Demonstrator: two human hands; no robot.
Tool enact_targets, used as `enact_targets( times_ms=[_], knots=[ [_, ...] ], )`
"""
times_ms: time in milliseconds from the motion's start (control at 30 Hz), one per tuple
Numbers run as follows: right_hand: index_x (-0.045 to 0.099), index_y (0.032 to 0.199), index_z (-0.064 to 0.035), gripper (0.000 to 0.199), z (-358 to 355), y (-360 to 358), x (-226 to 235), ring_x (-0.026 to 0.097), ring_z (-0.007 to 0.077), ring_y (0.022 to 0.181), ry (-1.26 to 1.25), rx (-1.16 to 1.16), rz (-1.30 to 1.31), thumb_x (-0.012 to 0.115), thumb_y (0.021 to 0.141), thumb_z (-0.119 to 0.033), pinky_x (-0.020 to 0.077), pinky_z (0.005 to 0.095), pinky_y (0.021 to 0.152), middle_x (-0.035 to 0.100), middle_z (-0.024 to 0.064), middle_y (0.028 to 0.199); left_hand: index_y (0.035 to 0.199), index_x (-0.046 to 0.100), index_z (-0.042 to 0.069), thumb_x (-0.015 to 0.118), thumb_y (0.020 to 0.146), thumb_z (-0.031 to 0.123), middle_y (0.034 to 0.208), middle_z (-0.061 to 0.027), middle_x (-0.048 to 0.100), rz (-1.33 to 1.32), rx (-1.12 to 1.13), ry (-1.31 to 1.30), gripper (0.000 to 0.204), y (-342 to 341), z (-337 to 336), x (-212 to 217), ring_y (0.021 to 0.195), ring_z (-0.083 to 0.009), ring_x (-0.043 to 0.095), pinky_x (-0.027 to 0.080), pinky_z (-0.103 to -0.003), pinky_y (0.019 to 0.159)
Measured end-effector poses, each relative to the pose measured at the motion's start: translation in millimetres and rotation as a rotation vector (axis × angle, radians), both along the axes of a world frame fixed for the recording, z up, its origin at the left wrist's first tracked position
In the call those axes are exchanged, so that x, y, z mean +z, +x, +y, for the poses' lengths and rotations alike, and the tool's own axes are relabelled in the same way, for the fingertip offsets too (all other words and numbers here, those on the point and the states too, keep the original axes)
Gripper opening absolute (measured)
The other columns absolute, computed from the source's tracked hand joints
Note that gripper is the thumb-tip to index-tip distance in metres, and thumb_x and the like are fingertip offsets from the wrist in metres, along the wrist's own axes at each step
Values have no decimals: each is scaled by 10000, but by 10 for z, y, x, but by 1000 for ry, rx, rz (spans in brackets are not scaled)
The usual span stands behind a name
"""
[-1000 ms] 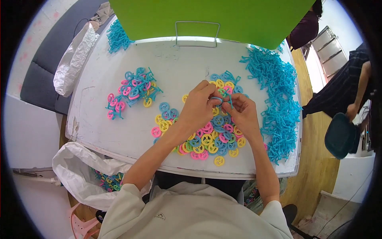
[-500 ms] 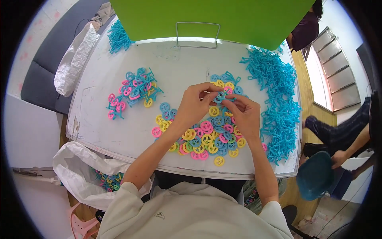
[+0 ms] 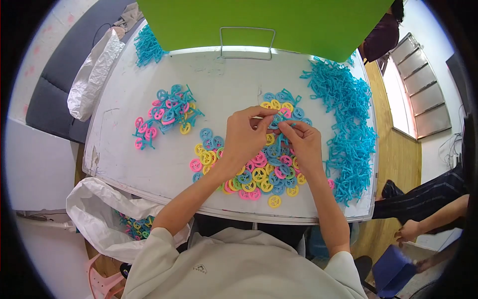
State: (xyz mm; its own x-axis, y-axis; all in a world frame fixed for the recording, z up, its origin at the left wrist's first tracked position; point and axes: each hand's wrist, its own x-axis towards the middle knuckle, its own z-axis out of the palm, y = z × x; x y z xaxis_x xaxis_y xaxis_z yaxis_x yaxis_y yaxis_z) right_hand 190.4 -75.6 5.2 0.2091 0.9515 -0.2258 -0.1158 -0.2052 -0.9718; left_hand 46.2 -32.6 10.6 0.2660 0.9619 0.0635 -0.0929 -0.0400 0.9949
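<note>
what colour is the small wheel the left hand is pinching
Light blue; the small wheel shows best in the head view, the only one.

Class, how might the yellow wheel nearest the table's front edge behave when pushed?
The yellow wheel is probably light, given its open spokes. Lying flat on the white table, it would likely slide; stood upright, its round rim might roll.

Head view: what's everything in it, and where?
Table: one, white, centre
Wheels: many, pink, yellow, blue, green, table's middle
Stems: many, turquoise, table's right and far left
Joined pieces: one pile, mixed, table's left
Board: one, green, far side
Wire frame: one, grey, at board
Sacks: two, white, left
Sofa: one, grey, upper left
Seat: one, pink, lower left
Container: one, violet-blue, lower right
Other people: at least two, right
Left hand, right hand: bare, over wheels
</note>
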Motion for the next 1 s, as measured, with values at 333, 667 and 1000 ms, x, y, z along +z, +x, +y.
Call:
enact_targets(
  times_ms=[333,667,1000],
  knots=[
    [666,1007,20,185,1,-41,-87,643,78,741,93,-71,-67,675,875,-109,500,191,624,694,56,850,996,653,-52,577,890,17,927,-120,681,91,109,98,148,55,-57,-35,810,-170,685,564,-259,660],
    [616,1109,11,244,-2,132,43,610,119,902,290,289,33,595,869,50,518,236,746,560,52,1090,1103,594,-65,545,935,98,1057,-101,637,-118,-98,-257,239,-142,152,-19,959,-149,619,548,-275,836],
    [572,1134,10,218,36,264,106,596,120,898,371,85,19,566,919,-22,477,223,778,616,66,989,1124,640,73,597,903,127,1070,-117,628,428,125,270,232,-157,442,-274,915,-213,622,517,-331,750]
  ],
)
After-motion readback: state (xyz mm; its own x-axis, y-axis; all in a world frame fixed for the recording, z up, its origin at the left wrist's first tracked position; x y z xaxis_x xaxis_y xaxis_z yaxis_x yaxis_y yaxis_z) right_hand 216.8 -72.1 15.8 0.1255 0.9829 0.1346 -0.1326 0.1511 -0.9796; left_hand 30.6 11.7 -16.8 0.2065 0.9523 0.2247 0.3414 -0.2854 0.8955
